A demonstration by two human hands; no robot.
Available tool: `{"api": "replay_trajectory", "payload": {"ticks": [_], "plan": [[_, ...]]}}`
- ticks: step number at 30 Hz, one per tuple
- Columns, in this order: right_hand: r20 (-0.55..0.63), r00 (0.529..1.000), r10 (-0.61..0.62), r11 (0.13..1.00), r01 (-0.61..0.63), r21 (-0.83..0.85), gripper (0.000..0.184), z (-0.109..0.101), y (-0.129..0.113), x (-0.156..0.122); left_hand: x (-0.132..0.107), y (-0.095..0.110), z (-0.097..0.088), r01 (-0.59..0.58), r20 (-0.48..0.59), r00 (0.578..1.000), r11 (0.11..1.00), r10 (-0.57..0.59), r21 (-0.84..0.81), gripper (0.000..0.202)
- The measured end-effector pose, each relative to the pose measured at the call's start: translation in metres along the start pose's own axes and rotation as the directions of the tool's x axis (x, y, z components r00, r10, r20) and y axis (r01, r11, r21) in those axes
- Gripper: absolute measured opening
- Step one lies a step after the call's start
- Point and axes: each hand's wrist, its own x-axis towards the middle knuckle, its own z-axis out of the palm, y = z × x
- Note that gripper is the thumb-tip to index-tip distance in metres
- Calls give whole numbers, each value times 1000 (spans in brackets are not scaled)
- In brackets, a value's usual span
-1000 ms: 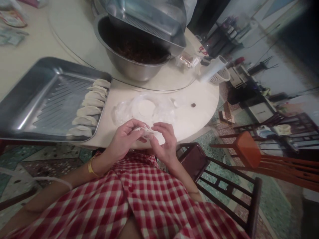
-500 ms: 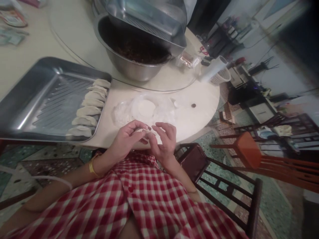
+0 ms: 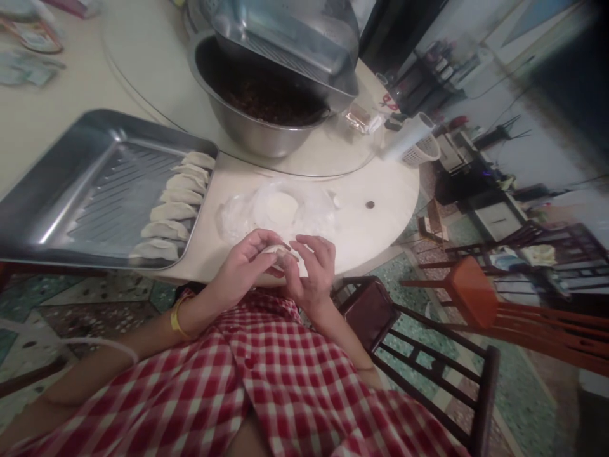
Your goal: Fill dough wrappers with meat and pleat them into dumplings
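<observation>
- Dough (image 3: 272,249) is sitting between two hands, low in the middle of the frame, near the counter's (image 3: 380,184) front edge.
- The left hand (image 3: 245,259) is holding the dough, with its thumb bending over the near side and its fingers curling behind.
- The right hand (image 3: 314,266) is touching the dough with its thumb, and its other fingers are curving above. I cannot tell if it is pinching too.
- A second ago the right thumb was lower and more to the right; now it is sitting close to the left thumb. To me, that is looking like work on the edge, with the dough maybe not closed yet.
- Seven dumplings (image 3: 174,211) are lying in a row in the metal tray (image 3: 98,181), left of the middle; nothing new is joining them.
- A round white wrapper (image 3: 283,206) is lying on a plastic bag (image 3: 234,212), just above the hands.
- A big bowl (image 3: 266,138) is standing at the upper middle, holding dark brown stuff (image 3: 266,105).
</observation>
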Motion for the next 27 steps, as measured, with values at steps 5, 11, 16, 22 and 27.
{"api": "replay_trajectory", "payload": {"ticks": [5, 11, 16, 22, 27], "plan": [[6, 1000, -8, 999, 7, 37, 7, 2, -2, 3, -1, 0, -1, 20, 24, 1000, 1000, -20, 18, 20], [2, 1000, 3, 997, -3, 76, 8, 3, -3, 2, -2, -4, -5, -11, 33, 999, 1000, 11, 27, 15], [38, 998, 54, 994, -58, 95, 11, 0, -5, 2, -3, -2, -5, 5, 58, 998, 1000, -4, -20, 18], [55, 993, 106, 984, -112, 139, 7, 1, -6, 3, -4, 1, -2, 68, 48, 997, 994, -64, -87, 20], [23, 997, 76, 987, -78, 139, 15, 1, -6, 3, -4, 4, -1, 72, 20, 997, 995, -71, -65, 22]]}}
